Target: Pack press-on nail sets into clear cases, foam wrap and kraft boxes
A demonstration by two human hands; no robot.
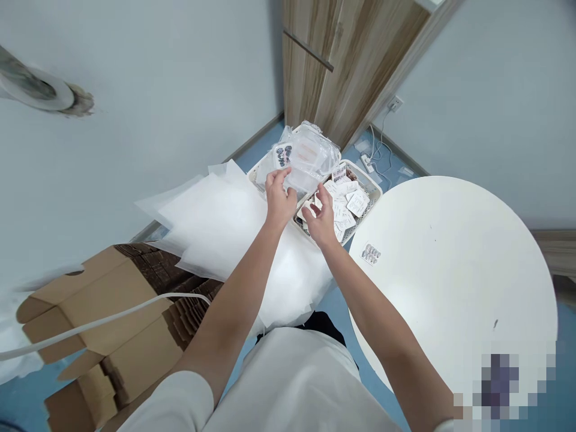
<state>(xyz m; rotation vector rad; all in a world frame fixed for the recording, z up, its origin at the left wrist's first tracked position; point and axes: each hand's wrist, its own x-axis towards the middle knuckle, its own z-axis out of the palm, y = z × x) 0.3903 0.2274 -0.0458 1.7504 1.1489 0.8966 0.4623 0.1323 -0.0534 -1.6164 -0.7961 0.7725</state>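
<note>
My left hand (279, 201) hovers over the near side of a white basket (255, 175), its thumb and forefinger apart. Just past its fingertips, a small card with dark oval pieces (283, 155) lies on clear plastic bags (310, 150) that fill this basket. My right hand (322, 221) is over the left part of a second basket (374, 195), fingers curled loosely and spread, with nothing visible in them. Many white printed cards (358, 203) lie jumbled in that basket, along with a card bearing purple pieces (339, 174).
White foam sheets (225, 210) lie left of my hands, with flattened cardboard boxes (103, 300) beyond. A round white table (450, 258) at right bears a card of shiny oval pieces (371, 254). Behind the baskets stand a wooden cabinet (342, 66) and a power strip (367, 162).
</note>
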